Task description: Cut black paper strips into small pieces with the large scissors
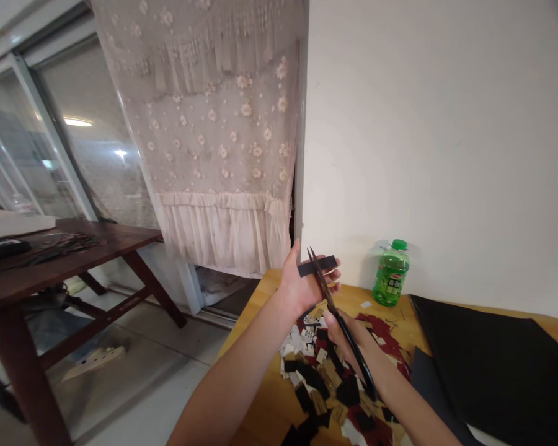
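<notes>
My left hand is turned palm up over the table, thumb raised and fingers a little curled. It holds a short strip of black card that lies across the fingers. A pair of scissors with black handles is in my right hand, its fingers wrapped round the handles. The scissor blades point up and away and cross in front of the black strip; whether they touch it I cannot tell. Below both hands spreads a pile of small cut pieces in black, white, brown and dark red.
The wooden table meets a white wall. A green bottle stands at its back, with large black sheets to the right. On the left is a dark red table with items on it, near a lace curtain and sliding windows.
</notes>
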`<state>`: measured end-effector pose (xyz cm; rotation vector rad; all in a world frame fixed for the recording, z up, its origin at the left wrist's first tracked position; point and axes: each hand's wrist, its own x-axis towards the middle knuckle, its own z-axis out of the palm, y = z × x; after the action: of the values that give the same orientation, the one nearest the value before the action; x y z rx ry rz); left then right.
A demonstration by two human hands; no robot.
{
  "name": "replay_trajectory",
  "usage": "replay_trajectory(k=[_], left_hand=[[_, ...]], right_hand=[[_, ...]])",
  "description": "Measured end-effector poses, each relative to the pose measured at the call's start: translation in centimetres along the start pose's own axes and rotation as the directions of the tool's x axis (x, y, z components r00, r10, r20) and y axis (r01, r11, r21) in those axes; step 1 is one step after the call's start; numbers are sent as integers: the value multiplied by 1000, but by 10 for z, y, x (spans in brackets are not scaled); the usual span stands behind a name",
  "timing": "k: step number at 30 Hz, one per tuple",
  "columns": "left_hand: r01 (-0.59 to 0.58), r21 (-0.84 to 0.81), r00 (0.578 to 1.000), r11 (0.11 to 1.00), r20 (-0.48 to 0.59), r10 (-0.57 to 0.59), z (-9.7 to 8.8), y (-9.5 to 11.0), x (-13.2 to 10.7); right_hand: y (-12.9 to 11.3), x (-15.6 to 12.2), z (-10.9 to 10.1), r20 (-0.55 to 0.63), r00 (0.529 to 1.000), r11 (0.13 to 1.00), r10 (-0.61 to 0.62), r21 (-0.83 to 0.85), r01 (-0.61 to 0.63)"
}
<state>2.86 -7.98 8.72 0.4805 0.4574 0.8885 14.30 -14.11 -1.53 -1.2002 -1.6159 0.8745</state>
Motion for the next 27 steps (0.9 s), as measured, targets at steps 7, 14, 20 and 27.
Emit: replay_trajectory(k=[7,14,20,27], left_hand=[[2,-18,1000,1000,-3,-2,1,-1,-1],[12,-22,1000,1000,9,-12,1,-2,-1],[6,1,1000,1000,1,-6,1,-2,-1],[31,5,999,1000,17,-31,-4,1,2]], right_hand=[[-10,2,-3,8,999,994,-53,-96,53],[9,2,1,-47,996,996,-80,-40,78],[13,1,2,-84,995,998,-58,-20,57],[1,1,2,-35,999,999,-32,-11,32]])
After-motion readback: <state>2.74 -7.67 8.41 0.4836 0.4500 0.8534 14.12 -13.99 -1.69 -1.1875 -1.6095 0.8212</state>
